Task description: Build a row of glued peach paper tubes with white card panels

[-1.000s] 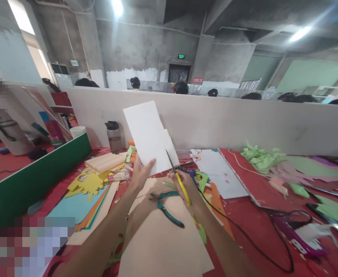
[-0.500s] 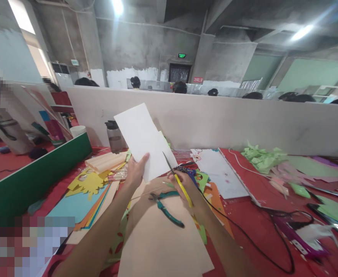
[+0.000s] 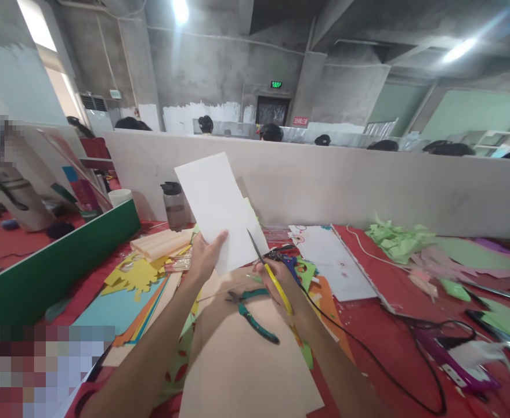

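Observation:
My left hand (image 3: 205,255) pinches a white sheet of paper (image 3: 220,209) by its lower left edge, thumb on the near face, and holds it tilted above the table. My right hand (image 3: 276,276) grips yellow-handled scissors (image 3: 278,287). Their dark blade points up and left, overlapping the sheet's lower right part; whether it cuts there I cannot tell. Below both hands, pliers (image 3: 255,316) with teal handles lie spread on a large beige sheet (image 3: 246,371). My right fingers are close to one plier handle.
Left lie coloured sheets (image 3: 107,307), yellow cutouts (image 3: 135,276) and beige rolls (image 3: 161,245) beside a green divider (image 3: 63,261). A bottle (image 3: 174,208) stands near the white partition (image 3: 346,186). To the right are a drawn-on white board (image 3: 335,264), a black cable (image 3: 359,348) and a purple power strip (image 3: 463,366).
The view has shifted very slightly. The white sheet's top edge has turned a little; both hands keep their hold, and the scissors stay over the sheet's lower right.

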Tool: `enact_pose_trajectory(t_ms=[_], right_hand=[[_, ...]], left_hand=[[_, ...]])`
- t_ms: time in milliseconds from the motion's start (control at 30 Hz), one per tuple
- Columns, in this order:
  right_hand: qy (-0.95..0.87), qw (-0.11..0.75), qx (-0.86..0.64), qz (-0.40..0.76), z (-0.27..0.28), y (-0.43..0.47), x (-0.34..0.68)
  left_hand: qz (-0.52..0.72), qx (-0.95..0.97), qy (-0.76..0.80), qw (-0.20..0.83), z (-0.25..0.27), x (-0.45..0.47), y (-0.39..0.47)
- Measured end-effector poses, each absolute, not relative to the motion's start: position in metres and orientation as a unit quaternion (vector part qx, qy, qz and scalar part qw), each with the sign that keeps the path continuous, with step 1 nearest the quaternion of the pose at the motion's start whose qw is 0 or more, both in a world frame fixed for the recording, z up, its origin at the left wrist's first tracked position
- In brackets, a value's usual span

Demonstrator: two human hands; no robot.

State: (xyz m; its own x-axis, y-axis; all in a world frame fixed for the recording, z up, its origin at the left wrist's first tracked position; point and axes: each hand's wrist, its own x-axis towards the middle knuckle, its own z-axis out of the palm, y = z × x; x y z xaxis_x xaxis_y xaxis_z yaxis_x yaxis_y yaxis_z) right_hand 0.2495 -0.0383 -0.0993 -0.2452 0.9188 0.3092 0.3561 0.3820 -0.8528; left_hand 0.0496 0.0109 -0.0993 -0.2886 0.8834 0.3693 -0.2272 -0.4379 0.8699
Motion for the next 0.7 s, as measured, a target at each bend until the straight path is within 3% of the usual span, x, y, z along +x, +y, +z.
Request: enact_pose_trajectory(t_ms=[267,500,700], right_hand=[[-0.730,0.420,-0.434,0.320,-0.110,-0.027,0.252],[-0.626,0.415,-0.405,0.522,-0.098,-0.045,0.250],[-0.626,0.402,-0.352,0.568,-0.106,-0.038,0.255]], left_hand=[[0.734,0.427,0.367,0.381,-0.100,0.052,0.013],[0.740,0.385,0.389,0.392,-0.095,0.048,0.014],[0.735,0.391,0.402,0.381,-0.091,0.041,0.013]])
